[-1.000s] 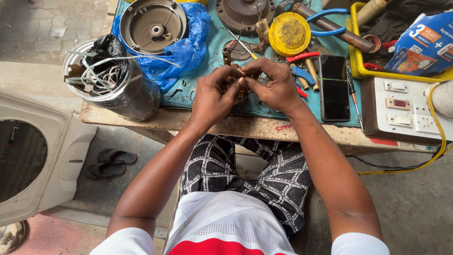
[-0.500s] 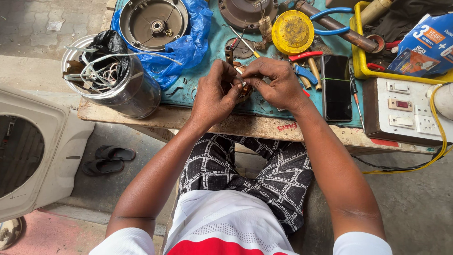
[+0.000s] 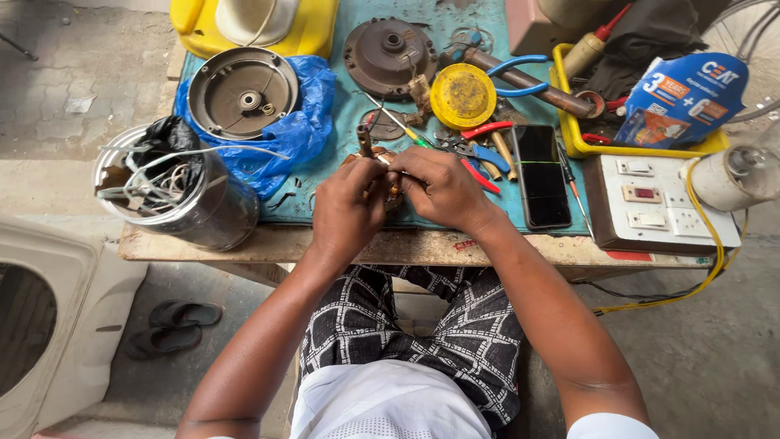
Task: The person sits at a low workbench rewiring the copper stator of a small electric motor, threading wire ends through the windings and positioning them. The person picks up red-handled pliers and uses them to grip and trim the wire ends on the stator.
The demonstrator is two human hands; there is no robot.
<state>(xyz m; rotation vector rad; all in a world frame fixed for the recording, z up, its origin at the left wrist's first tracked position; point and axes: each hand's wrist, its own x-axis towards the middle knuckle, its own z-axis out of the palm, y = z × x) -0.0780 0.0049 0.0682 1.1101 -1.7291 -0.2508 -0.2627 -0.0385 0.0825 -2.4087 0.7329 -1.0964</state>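
Note:
Both my hands meet over the teal-covered bench (image 3: pixel 325 207) near its front edge. My left hand (image 3: pixel 348 210) and my right hand (image 3: pixel 439 189) close together on a small copper-coloured motor part (image 3: pixel 375 158) with a short dark shaft sticking up. Most of the part is hidden under my fingers. A screwdriver with a yellow-green handle (image 3: pixel 398 126) lies just beyond my hands.
A round motor cover (image 3: pixel 242 93) sits on a blue plastic bag at the left. A steel pot of wires (image 3: pixel 175 195) stands on the bench corner. A dark phone (image 3: pixel 543 175), pliers (image 3: pixel 475 154), yellow disc (image 3: pixel 463 96), brown motor housing (image 3: pixel 390 55), switch board (image 3: pixel 658 203) and yellow tray (image 3: pixel 642 146) lie right.
My hands have stayed on the part, shifting slightly as they work it. The view moved a little farther back over the bench.

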